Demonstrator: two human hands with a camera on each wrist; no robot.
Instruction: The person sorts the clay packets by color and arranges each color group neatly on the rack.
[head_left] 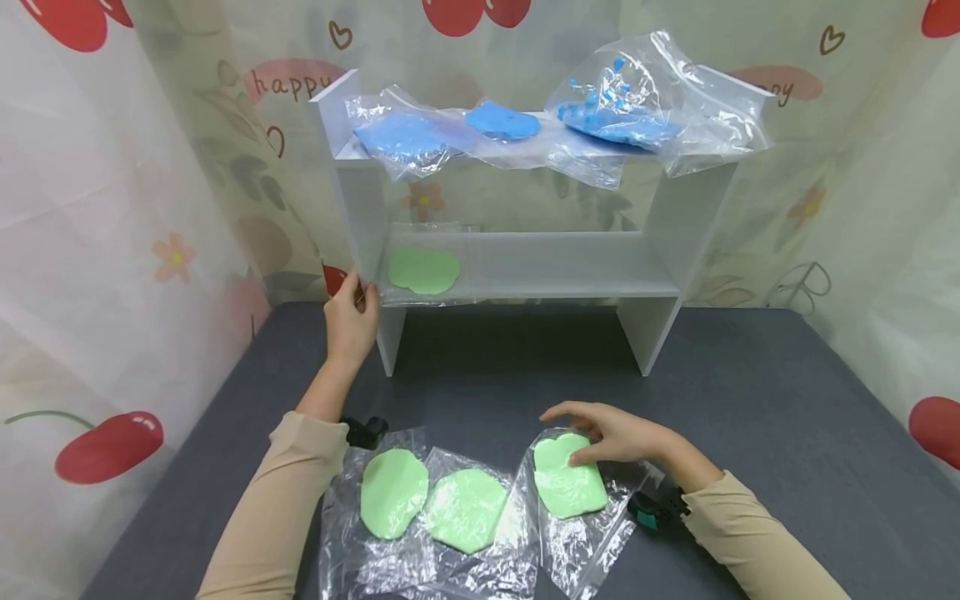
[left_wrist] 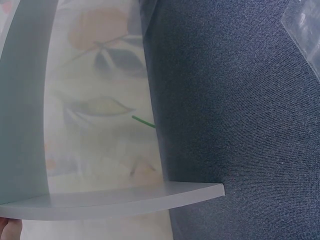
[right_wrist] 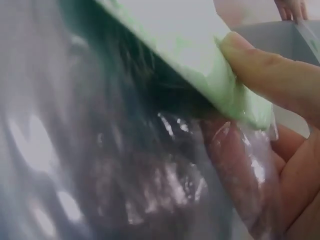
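Observation:
My left hand [head_left: 352, 325] grips the front edge of the left side panel of a white shelf unit [head_left: 570, 262]. In the left wrist view only its fingertips [left_wrist: 10, 229] show, beside the panel. My right hand [head_left: 618, 431] pinches a clear plastic bag [right_wrist: 165, 190] holding a flat light-green slab [head_left: 564, 492], at the slab's upper right edge. In the right wrist view the thumb [right_wrist: 270, 70] lies on the slab's face and the other fingers are behind, seen partly through the plastic. That slab is tilted up in this view.
Two more bagged green slabs [head_left: 394, 493] lie side by side on the dark table [head_left: 750, 400]. Another bagged green slab [head_left: 423, 270] rests at the left of the middle shelf. Blue pieces [head_left: 502, 121] in clear bags [head_left: 660, 92] cover the top shelf. Patterned curtains [head_left: 150, 208] surround the table.

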